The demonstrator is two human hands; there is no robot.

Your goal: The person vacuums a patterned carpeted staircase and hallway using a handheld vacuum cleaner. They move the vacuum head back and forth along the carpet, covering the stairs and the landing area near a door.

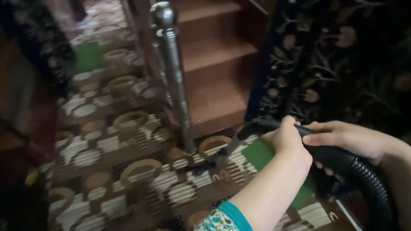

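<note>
Clearly both hands are clamped on the black vacuum hose, which runs from the near right corner up toward the middle of the scene: the left hand wraps its fingers closed over the far end of the tube, and the right hand grips just behind it, fingers curled round the ribbed part. The nozzle end is hidden behind the left hand, so whether it touches the patterned carpet cannot be told. Just to the left and a little farther off stands the metal newel post at the foot of the carpeted stairs; a sideways swing of the tube would likely knock against it. To the right hangs a dark floral fabric, near enough that suction could catch its edge. The green patch on the floor under the hands might lift or bunch if loose.
</note>
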